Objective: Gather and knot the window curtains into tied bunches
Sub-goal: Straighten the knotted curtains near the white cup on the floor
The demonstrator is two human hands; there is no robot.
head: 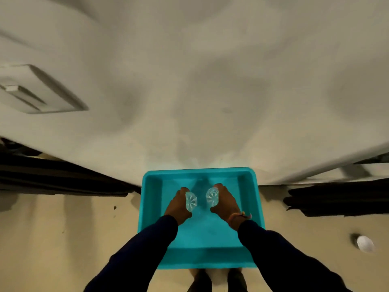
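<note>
Teal plastic forms the tray [255,199] that sits under both hands, seemingly on the beige floor [63,239] with its far end against a white bed [189,91]. The left hand [179,204] is curled round a clear bottle [191,201], and the right hand [224,200] is curled round a second bottle [212,196]; each bottle's ribbed base faces up toward the camera, so both look to be held neck down or lying over the tray. Holding them this way over the tray seems meant either to empty them or to set them inside it, though no liquid can be made out and the picture cannot settle which. Dark sleeves cover both arms, and a thin band [242,216] circles the right wrist. The curtains named in the task are not in view: dark strips run along the bed's lower edge on both sides, but these look like the gap or frame under the bed, not hanging cloth. Judging by that, the gathering and knotting is not in hand at this point, and both hands would have to be freed of the bottles first. A small white round thing [365,243] lies on the floor well off to the right, and a pale flat panel [37,91] shows at the upper left.
</note>
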